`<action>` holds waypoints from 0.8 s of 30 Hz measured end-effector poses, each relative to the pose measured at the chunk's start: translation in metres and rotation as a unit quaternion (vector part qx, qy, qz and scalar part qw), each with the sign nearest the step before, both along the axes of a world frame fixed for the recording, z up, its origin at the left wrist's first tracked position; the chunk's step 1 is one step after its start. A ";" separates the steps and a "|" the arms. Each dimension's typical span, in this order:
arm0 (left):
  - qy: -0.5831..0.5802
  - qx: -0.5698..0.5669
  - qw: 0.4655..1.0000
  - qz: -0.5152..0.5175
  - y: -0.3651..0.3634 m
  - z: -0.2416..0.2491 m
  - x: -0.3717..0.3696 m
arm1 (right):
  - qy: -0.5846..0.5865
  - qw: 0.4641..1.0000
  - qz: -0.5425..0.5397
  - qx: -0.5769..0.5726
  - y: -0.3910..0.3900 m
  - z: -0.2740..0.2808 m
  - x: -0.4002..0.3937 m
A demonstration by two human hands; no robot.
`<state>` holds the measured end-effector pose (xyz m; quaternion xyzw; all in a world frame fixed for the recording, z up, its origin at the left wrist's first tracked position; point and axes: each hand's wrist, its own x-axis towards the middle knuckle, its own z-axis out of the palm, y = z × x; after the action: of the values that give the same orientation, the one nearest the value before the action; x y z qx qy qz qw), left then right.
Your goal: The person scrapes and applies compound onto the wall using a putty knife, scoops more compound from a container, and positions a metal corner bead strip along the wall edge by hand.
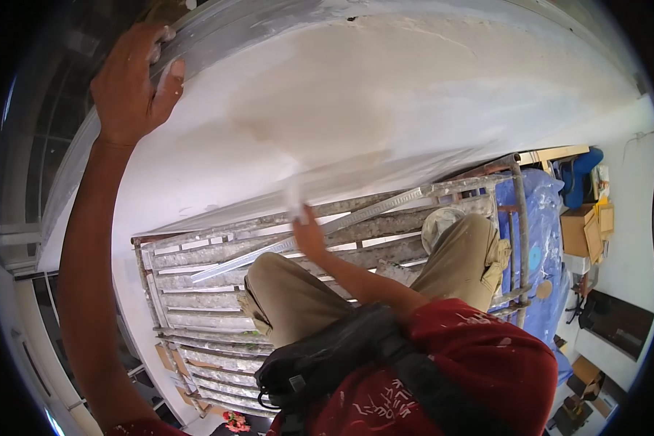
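My left hand (134, 87) is at the upper left, its fingers curled over the grey edge (218, 33) at the top of a white plastered wall (327, 94). Low against the same wall, my right hand (310, 234) is closed around a whitish thing (294, 198) that motion blur hides too much to name. A damp-looking beige patch marks the plaster above it. Beneath my right hand, a long slotted metal strip (232, 267) lies slantwise across the scaffold boards. A pale, plaster-smeared bucket (437, 224) stands beside my knee.
I am on a scaffold platform of spattered slats (196, 299), with gaps between them and a rusty pipe frame (522, 240) at the right. Beyond are blue plastic sheeting (541, 218), cardboard boxes (580, 231) and a dark screen (618, 323). Dark window panes (40, 156) line the left.
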<state>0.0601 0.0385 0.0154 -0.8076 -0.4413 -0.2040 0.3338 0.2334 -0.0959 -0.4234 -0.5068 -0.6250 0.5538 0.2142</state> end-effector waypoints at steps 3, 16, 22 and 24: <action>-0.012 0.013 1.000 -0.021 0.001 -0.005 0.001 | 0.090 0.932 -0.347 0.045 0.051 -0.059 0.094; 0.005 0.022 1.000 -0.021 0.003 -0.004 -0.003 | 0.064 0.919 -0.283 0.268 0.074 -0.038 -0.007; -0.005 -0.011 1.000 0.013 -0.001 -0.003 -0.002 | 0.172 0.980 -0.064 0.083 0.017 0.004 -0.001; -0.010 -0.008 1.000 0.006 0.000 -0.003 -0.002 | 0.021 0.989 -0.146 0.011 0.031 -0.009 0.045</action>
<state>0.0580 0.0384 0.0123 -0.8055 -0.4511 -0.2063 0.3243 0.2781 -0.0650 -0.4327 -0.5789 -0.5455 0.5200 0.3114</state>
